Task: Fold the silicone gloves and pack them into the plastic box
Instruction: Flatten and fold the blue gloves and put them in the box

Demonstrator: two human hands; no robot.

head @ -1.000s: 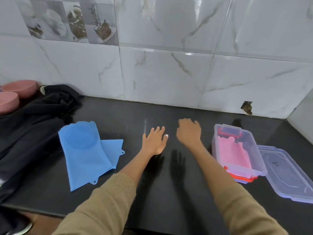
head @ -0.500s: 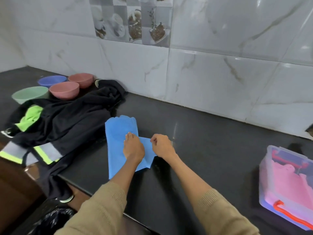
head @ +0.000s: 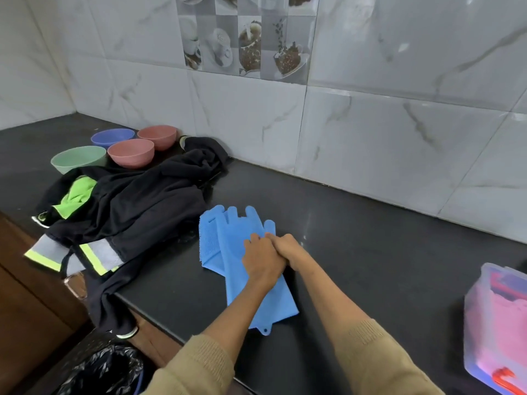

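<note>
Fingers of the left hand [head: 262,259]: laid flat, knuckles up, pressing on the upper blue silicone glove [head: 242,246]. Fingers of the right hand [head: 288,250]: curled at the glove's right edge, just beside the thumb part; whether they pinch the silicone cannot be told, since the left hand overlaps them. Both hands touch each other over the glove.

Blue silicone gloves, pair: stacked on the black worktop [head: 370,252], near its front edge, fingertips pointing toward the wall, cuffs toward the person. Upper glove lies smooth side up; its cuff ends in a small hanging tab. Lower glove [head: 206,243] shows at the left, offset, with a bristled scrubbing edge.

Plastic box [head: 496,323]: translucent, at the far right of the worktop, well apart from the blue gloves, cut off by the frame. Contents: pink silicone glove [head: 504,332] lying inside. Red clip [head: 504,379] on the near side.

Dark jacket [head: 128,212]: heaped to the left of the gloves, just beside them, with neon-yellow and grey reflective bands; one part hangs over the worktop's front edge.

Bowls, four, behind the jacket near the wall: green bowl [head: 78,159], blue bowl [head: 112,137], two pink bowls [head: 131,152].

Black bin bag [head: 99,372]: below the worktop, lower left.

Sleeves [head: 199,366]: tan knit, both arms.

Wall: white marbled tiles, one decorative tile panel [head: 245,35] showing cups.
</note>
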